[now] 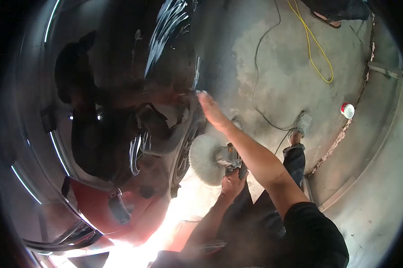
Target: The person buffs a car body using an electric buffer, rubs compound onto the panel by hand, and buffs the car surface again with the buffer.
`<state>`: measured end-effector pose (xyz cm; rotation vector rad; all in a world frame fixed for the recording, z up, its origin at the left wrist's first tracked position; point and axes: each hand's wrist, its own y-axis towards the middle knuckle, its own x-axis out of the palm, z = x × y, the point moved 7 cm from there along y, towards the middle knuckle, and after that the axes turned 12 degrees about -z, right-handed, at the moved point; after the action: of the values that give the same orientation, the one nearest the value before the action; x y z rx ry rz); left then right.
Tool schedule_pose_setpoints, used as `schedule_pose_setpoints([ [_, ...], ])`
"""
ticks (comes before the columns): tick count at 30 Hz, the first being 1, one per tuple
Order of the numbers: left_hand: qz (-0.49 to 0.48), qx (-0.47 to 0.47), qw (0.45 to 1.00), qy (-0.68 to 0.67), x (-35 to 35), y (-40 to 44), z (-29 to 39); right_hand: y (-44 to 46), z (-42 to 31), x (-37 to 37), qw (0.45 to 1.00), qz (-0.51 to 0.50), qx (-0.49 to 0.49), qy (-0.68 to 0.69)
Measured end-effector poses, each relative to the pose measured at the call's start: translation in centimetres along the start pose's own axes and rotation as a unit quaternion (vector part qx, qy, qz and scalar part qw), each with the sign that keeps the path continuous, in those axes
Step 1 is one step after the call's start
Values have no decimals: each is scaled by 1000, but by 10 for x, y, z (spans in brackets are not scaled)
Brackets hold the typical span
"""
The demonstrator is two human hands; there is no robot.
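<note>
A polishing machine (229, 156) with a fluffy white pad (205, 161) is hanging near the middle of the view, a little toward six o'clock, as a person's left hand (233, 183) is gripping it, fingers closed around the handle; whether the pad is spinning or touching anything is not clear. At twelve o'clock from the pad, the right hand (211, 111) is holding nothing visible, lying open with fingers extended at the edge of a glossy dark vehicle panel (121, 27), touching or just beside it. The person is apparently daubing or checking the surface by hand, with the machine waiting in reserve. Working the pad over the white streaks (159, 40) toward eleven o'clock would be calling for the right hand on the machine, too, and the pad held flat against the panel. More smears (133, 156) are showing at nine o'clock. Farther out, a red-and-white tub (347, 110) is sitting on the floor (291, 80) between two and three o'clock, while a black cord (255, 62) and a yellow cable (307, 30) are trailing toward one o'clock, near another person's foot (329, 18).
</note>
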<state>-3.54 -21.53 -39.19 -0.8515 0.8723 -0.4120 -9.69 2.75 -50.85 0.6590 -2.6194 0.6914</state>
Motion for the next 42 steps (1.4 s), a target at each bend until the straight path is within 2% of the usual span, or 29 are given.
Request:
schedule_pose_setpoints([
  [1,18,15,1000,9,-7,-4,8,-6,46,-13,999,4,-12,44],
  [3,21,49,998,-46,-13,-20,18,-51,51,-58,994,42,91,40],
  [5,23,102,992,-72,-27,-36,30,-78,39,-81,994,-38,99,37],
  [7,16,141,989,-38,-41,-56,45,-98,75,-80,967,-118,224,2],
  [9,-3,198,980,2,-47,-77,55,-118,88,-57,941,-162,297,28],
  [11,-19,229,973,33,-53,-99,71,-145,90,-34,922,-166,330,116],
  [13,-31,276,960,34,-61,-114,88,-149,86,-21,907,-197,301,219],
  [15,1,267,963,20,-59,-125,87,-140,63,-26,912,-172,251,276],
  [16,15,267,964,9,-56,-130,87,-134,52,-17,897,-200,246,309],
  [20,84,158,984,23,-22,-129,46,-72,42,24,921,-87,178,335],
  [21,101,130,986,27,-15,-129,35,-70,70,47,943,-138,171,250],
  [23,85,53,995,-7,-7,-133,16,-98,73,96,883,-170,265,347],
  [25,33,-29,997,-61,-7,-141,-12,-125,80,104,876,-238,267,325],
  [27,11,-75,994,-84,0,-149,-41,-117,114,69,922,-151,254,249],
  [28,8,-89,992,-89,2,-152,-53,-109,99,49,915,-71,250,308],
  [30,34,26,998,-39,-13,-152,-45,-65,80,21,913,-12,203,353],
  [31,45,42,997,-42,-16,-150,-43,-52,77,11,910,18,179,374],
  [32,55,58,996,-45,-20,-148,-41,-47,76,26,914,-12,194,356],
  [34,70,8,992,-107,-15,-139,-42,-37,76,75,918,-72,225,318],
  [35,48,13,994,-95,-13,-136,-44,-44,74,86,945,-82,185,255],
  [37,3,23,997,-69,-8,-130,-48,-86,50,66,928,-131,222,270],
  [40,-7,-16,999,-29,-16,-127,-40,-120,78,9,937,-171,250,176],
  [42,4,6,1000,-31,-27,-125,-27,-113,73,-12,943,-134,258,162],
])
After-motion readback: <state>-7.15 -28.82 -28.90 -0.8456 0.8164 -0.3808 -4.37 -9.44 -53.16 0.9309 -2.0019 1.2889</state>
